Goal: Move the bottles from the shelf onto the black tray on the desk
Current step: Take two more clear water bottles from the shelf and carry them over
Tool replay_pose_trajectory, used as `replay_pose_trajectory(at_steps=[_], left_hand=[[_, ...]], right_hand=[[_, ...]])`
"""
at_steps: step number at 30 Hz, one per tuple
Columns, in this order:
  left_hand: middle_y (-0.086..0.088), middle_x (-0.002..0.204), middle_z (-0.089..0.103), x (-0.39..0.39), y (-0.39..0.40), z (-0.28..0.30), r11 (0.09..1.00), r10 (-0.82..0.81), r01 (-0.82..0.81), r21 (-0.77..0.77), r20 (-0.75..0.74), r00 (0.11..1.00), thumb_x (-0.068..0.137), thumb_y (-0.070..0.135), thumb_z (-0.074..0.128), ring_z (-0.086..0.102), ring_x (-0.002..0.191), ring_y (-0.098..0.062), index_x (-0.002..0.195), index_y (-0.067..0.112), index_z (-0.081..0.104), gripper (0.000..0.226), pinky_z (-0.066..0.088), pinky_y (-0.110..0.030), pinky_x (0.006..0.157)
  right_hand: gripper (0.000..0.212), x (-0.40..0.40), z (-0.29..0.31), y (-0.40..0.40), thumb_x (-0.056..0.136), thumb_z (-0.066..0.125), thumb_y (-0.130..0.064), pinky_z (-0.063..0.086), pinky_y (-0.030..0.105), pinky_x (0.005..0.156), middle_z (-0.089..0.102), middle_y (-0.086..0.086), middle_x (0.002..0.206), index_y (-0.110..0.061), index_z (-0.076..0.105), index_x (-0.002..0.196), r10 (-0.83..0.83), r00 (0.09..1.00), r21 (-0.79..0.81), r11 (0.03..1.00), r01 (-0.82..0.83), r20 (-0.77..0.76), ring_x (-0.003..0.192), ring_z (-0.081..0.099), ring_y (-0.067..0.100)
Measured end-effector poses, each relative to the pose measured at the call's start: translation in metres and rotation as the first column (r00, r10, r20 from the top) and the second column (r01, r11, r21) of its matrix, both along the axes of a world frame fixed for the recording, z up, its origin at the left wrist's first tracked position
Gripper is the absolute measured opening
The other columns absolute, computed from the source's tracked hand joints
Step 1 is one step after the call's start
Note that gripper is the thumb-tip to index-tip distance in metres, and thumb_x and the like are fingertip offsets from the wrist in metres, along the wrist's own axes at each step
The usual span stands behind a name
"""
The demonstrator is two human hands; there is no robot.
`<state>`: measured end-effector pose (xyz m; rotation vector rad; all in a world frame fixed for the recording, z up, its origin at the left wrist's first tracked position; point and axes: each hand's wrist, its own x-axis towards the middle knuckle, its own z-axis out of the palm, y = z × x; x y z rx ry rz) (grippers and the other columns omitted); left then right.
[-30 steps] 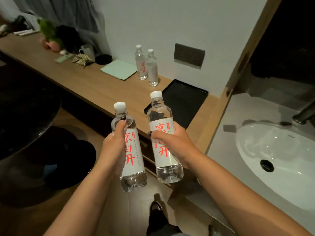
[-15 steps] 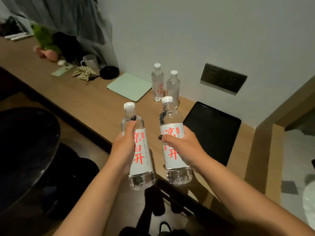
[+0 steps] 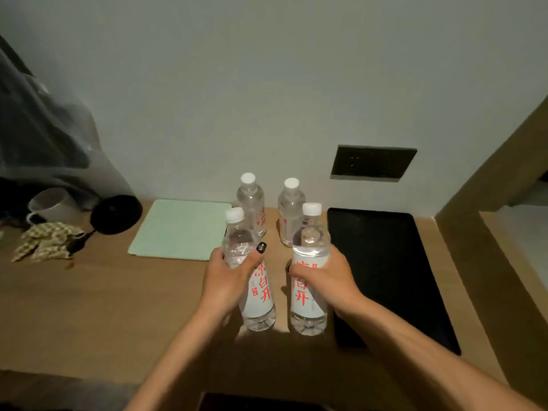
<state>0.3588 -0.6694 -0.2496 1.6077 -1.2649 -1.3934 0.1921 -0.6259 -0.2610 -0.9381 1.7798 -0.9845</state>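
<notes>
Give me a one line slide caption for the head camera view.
Left hand and right hand each hold a water bottle beside the black tray.

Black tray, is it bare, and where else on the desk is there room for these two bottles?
The black tray looks wholly bare, right of the right hand. Open desk lies before the green mat. Crowded: two standing bottles by the wall, clutter around the mug.

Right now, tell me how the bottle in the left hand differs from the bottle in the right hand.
The left-hand bottle leans, base toward the right; the right-hand bottle stands nearly upright. The left hand grips the left-hand bottle from its left, the right hand the right-hand bottle from its right, beside the black tray. Both are clear, white-capped, with red lettering.
</notes>
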Motion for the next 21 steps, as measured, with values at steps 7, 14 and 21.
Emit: replay_pose_trajectory(at_steps=[7, 14, 21], left_hand=[[-0.009, 0.119, 0.057, 0.008, -0.067, -0.028, 0.989, -0.143, 0.146, -0.024, 0.115, 0.983, 0.075, 0.016, 0.078, 0.056, 0.109, -0.026, 0.125, 0.009, 0.043, 0.062, 0.047, -0.044, 0.096], [-0.003, 0.113, 0.052, 0.014, -0.096, -0.045, 0.965, -0.249, 0.254, -0.059, 0.085, 0.965, 0.073, 0.002, 0.076, 0.052, 0.103, -0.018, 0.127, 0.007, 0.042, 0.065, 0.044, -0.028, 0.086], [0.014, 0.099, 0.052, 0.017, -0.1, -0.057, 0.924, -0.359, 0.366, -0.109, 0.083, 0.93, 0.07, 0.014, 0.081, 0.054, 0.089, -0.001, 0.119, 0.018, 0.04, 0.064, 0.04, -0.013, 0.07]], right_hand=[[0.06, 0.025, -0.02, -0.044, 0.061, 0.082, -0.011, 0.043, 0.009, 0.056, 0.061, -0.014, 0.094, -0.026, 0.054, 0.112, -0.21, 0.977, -0.007, 0.978, 0.21, -0.026, 0.087, 0.06, 0.004], [0.057, 0.036, -0.037, -0.073, 0.062, 0.083, -0.019, 0.046, 0.026, 0.083, 0.055, -0.012, 0.098, -0.027, 0.051, 0.109, -0.283, 0.95, 0.008, 0.958, 0.287, -0.132, 0.094, 0.053, 0.008], [0.051, 0.045, -0.048, -0.067, 0.068, 0.081, -0.016, 0.044, 0.006, 0.062, 0.059, -0.016, 0.09, -0.026, 0.052, 0.109, -0.32, 0.943, -0.036, 0.947, 0.318, -0.089, 0.086, 0.06, 0.002]])
